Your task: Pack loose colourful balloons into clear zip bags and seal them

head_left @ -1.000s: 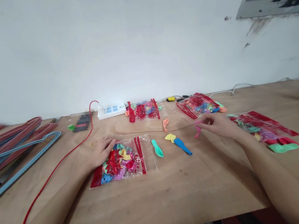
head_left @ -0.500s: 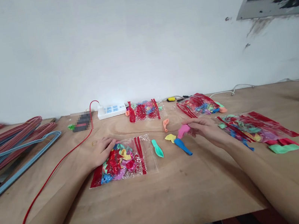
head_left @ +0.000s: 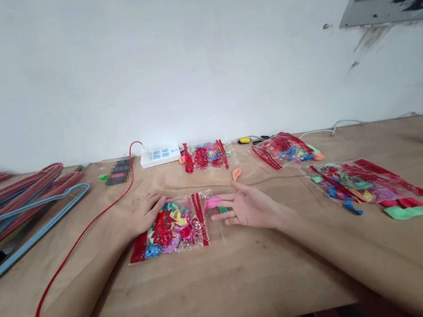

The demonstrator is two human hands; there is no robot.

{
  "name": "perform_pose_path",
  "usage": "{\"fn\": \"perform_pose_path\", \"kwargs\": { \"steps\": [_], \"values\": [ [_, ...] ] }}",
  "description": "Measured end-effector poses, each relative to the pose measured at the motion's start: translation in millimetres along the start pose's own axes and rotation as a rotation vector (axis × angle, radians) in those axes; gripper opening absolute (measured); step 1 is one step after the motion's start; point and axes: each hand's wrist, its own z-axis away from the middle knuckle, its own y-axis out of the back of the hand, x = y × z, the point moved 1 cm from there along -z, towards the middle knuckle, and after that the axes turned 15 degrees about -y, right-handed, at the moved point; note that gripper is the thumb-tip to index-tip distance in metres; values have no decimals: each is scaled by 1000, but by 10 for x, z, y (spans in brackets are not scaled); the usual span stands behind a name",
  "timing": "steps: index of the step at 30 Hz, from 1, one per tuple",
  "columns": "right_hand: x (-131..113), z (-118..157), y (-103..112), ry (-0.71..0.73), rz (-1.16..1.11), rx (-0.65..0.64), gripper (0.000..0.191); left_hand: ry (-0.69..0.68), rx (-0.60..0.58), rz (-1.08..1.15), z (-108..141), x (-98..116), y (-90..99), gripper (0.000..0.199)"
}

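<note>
My left hand (head_left: pixel 147 214) rests with its fingers close together on the left end of a clear bag of balloons (head_left: pixel 176 228) with red bands. Palm partly turned up and fingers spread, my right hand (head_left: pixel 249 207) is just right of that bag. A pink balloon (head_left: pixel 212 203) lies at its fingertips, by the bag's open-looking right edge. Part of a green balloon (head_left: pixel 223 209) shows between the fingers. Beyond the thumb is an orange balloon (head_left: pixel 236 174). The yellow and blue loose balloons are not visible; the hand covers that area.
More balloon bags lie at the back middle (head_left: pixel 205 157), back right (head_left: pixel 286 149) and right (head_left: pixel 367 179), with a green balloon (head_left: pixel 406 211) beside the last. A power strip (head_left: pixel 160 156) is by the wall. A red cable (head_left: pixel 86 229) and hangers (head_left: pixel 27 209) are at left.
My right hand has moved left and opened from its hold on the pink balloon, which now lies further left near the bag. My left hand stays on the bag.
</note>
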Motion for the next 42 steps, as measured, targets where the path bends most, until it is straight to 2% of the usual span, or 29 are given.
{"fn": "perform_pose_path", "kwargs": {
  "steps": [4, 6, 10, 12, 18, 22, 24, 26, 28, 29, 32, 34, 39, 42],
  "values": [
    [-10, -315, -75, -120, -35, -17, 67, -13, -13, 3, -1, -12, -7, 67],
    [-2, -449, -115, -173, -31, -65, 69, -4, -9, 2, 6, -37, -24, 67],
    [8, -547, -194, -242, 19, -164, 71, 25, 25, -9, 19, -68, -43, 71],
    [-8, -495, -200, -229, 51, -135, 69, 23, 11, -8, 16, -56, -36, 72],
    [-113, -135, -57, -151, 123, 108, 59, 6, -5, 2, -3, -5, -2, 69],
    [-146, 35, 65, -85, 206, 166, 52, 3, -4, -3, -6, 8, 4, 69],
    [-144, 76, 128, 0, 303, 245, 45, 5, -8, -8, -6, 21, 14, 68],
    [-130, 108, 191, 154, 487, 437, 38, 11, -11, -20, -4, 32, 24, 68],
    [-87, 142, 230, 335, 788, 629, 32, 13, -21, -24, -2, 31, 24, 68],
    [-48, 158, 233, 411, 969, 660, 29, 11, -24, -21, 0, 24, 19, 69],
    [122, 205, 189, 558, 1450, 523, 26, -1, -16, 4, 4, -7, -5, 70],
    [230, 240, 138, 605, 1629, 460, 23, -7, -14, 21, 6, -23, -16, 70],
    [316, 301, 48, 626, 1751, 467, 25, 2, -20, 8, -1, -3, 0, 70],
    [245, 332, 121, 645, 1732, 516, 29, 11, -31, -2, -9, 9, 7, 69]
  ]
}}
